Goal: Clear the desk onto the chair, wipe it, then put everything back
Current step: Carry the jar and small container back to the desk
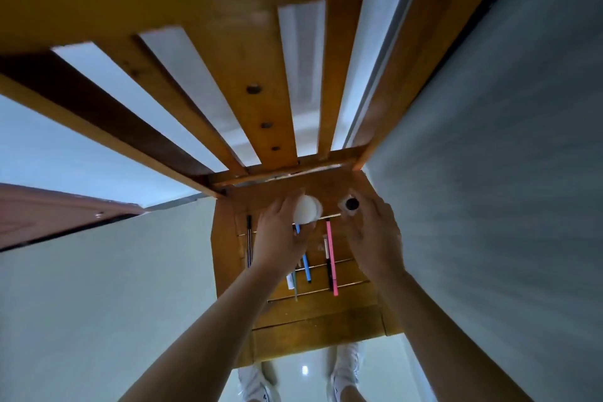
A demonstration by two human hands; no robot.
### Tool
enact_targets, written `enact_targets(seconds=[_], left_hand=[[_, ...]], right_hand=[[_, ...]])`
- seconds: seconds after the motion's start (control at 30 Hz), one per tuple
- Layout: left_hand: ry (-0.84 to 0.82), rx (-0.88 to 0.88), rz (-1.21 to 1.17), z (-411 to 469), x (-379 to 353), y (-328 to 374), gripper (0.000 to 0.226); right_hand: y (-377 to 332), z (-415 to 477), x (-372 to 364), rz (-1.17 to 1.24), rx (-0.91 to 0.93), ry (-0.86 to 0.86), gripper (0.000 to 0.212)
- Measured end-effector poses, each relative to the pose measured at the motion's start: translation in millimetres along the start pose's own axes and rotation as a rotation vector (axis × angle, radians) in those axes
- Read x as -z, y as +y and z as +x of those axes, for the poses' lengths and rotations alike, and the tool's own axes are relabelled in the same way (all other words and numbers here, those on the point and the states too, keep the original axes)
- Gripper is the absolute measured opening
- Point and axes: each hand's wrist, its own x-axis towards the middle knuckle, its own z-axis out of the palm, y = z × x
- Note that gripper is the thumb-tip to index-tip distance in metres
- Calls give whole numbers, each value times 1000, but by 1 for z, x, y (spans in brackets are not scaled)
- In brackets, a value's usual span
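I look straight down onto a wooden chair (326, 323) whose slatted back rises toward me. On its seat lie several pens: a pink one (330, 248), a blue one (306, 266) and a dark one (249, 232). My left hand (277, 235) grips a white rounded bottle (306, 209) over the back of the seat. My right hand (372, 235) holds a small container with a black cap (351, 204) at its fingertips, just right of the white bottle. Part of the pens is hidden under my left hand.
A pale wall (505, 173) runs close along the chair's right side. At the left, a reddish-brown wooden edge (49, 215), perhaps the desk, juts in. My feet in white shoes (346, 369) stand on a glossy floor below the seat's front edge.
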Motion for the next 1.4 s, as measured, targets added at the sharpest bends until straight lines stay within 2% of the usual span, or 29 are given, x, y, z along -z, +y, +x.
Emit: enact_targets(seconds=[0.1,0.23,0.33,0.5,0.63,0.77,0.97,1.17,1.4], left_hand=[[138,4,-45,-45,74,45,65],[371,-19,-38,-113,203,98,65],[553,-10,26,-166,294,124,68],[889,23,140,-268,425,141,63],[1102,93,130,-358,486,120,67],[1253,237,146,-474,522,70,66],[1387,433,180,-686,541,-37,64],[1486,634,200,-858,548,-118,65],[1569,880,197,-987,534,-203,66]], right_hand=[[-55,-26,55,96,27,20,52],[-166,-51,135,255,152,-9,57],[-257,-66,180,348,310,-36,45],[-391,-104,225,388,694,-145,51],[-481,-151,227,461,905,-170,57],[-563,-235,194,507,1116,-239,53],[-661,-429,97,489,1327,-427,47],[-719,-611,0,493,1485,-690,42],[-766,-761,-96,435,1623,-919,43]])
